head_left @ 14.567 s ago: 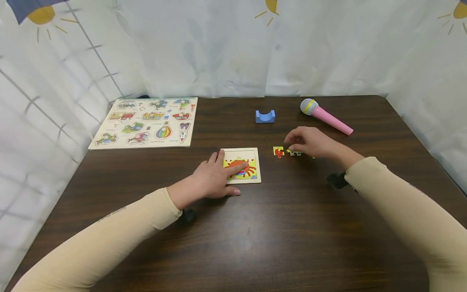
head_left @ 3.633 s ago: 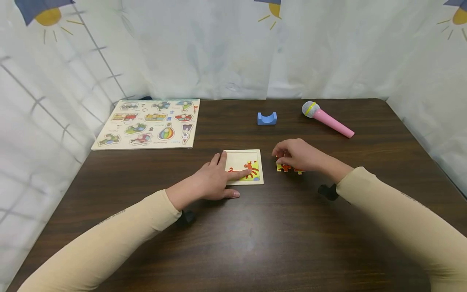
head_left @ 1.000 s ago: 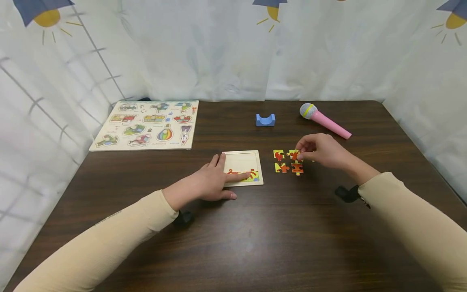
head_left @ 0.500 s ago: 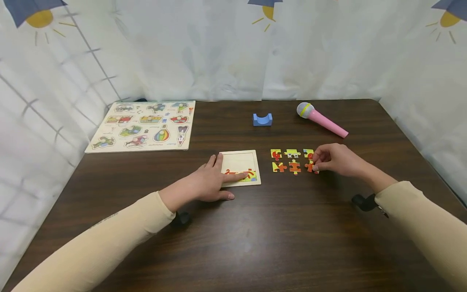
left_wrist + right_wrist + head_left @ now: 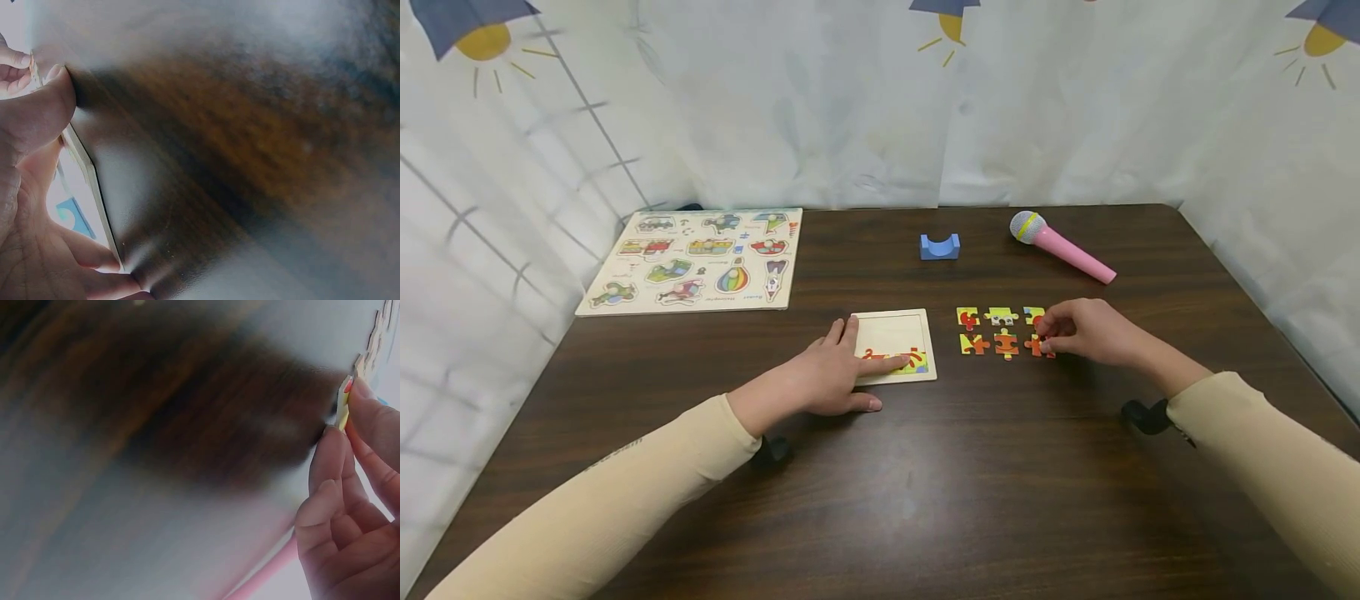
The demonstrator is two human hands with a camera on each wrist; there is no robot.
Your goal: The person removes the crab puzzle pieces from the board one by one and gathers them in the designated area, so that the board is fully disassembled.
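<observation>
My left hand (image 5: 820, 375) rests on a small wooden puzzle tray (image 5: 932, 350) with its fingers spread. The index finger lies over a row of red-and-yellow pieces along the tray's near edge; bare wood shows above. In the left wrist view, the tray's edge (image 5: 94, 181) shows under the hand. To the right of the tray, several jigsaw pieces lie in two rows, among them one with eyes (image 5: 1001, 317) and one with a smile (image 5: 1006, 343). At the near right end my right hand (image 5: 1093, 333) pinches a puzzle piece (image 5: 343, 403) between thumb and fingers, partly hidden by them.
A large peg puzzle board (image 5: 700, 258) with vehicle pictures lies at the back left. Behind the pieces stand a blue notched block (image 5: 940, 247) and a pink toy microphone (image 5: 1071, 252). Pale curtains border the dark wooden table (image 5: 910, 483) at the back and sides.
Pieces of the crab picture have moved from the tray into two rows on the right. Lately my right hand has shifted right and slid its piece slightly left; my left hand stays on the tray.
</observation>
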